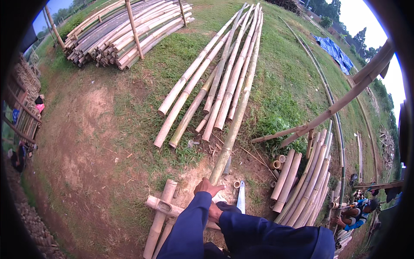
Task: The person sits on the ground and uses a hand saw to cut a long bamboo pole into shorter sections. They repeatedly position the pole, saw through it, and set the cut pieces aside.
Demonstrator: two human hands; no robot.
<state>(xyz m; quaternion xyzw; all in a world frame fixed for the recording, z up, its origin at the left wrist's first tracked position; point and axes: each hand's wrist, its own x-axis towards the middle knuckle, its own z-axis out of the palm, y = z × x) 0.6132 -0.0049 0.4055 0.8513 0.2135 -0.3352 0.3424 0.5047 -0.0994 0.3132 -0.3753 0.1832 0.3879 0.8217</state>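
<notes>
My left hand [208, 187] is closed round the near end of a long greenish bamboo pole [231, 139], thumb out to the right. The pole runs away from me over the grass. My right hand [214, 212] is just below the left, close to the pole's end; its fingers are mostly hidden by the sleeves, so I cannot tell what it holds. Left of my hands, a short bamboo crosspiece [176, 210] with a hole cut in it lies over another bamboo length [158, 220]. To the right stands a flat, tapered blue-white tool [241, 197], its kind unclear, beside a small bamboo ring [236, 184].
Several long bamboo poles [194, 88] lie ahead on the grass. A large bamboo stack [129, 32] stands far left between posts. Cut bamboo lengths [308, 185] lie at right, below a slanting bamboo post [332, 110]. A person in blue [360, 213] sits far right. A blue tarp [334, 52] lies beyond.
</notes>
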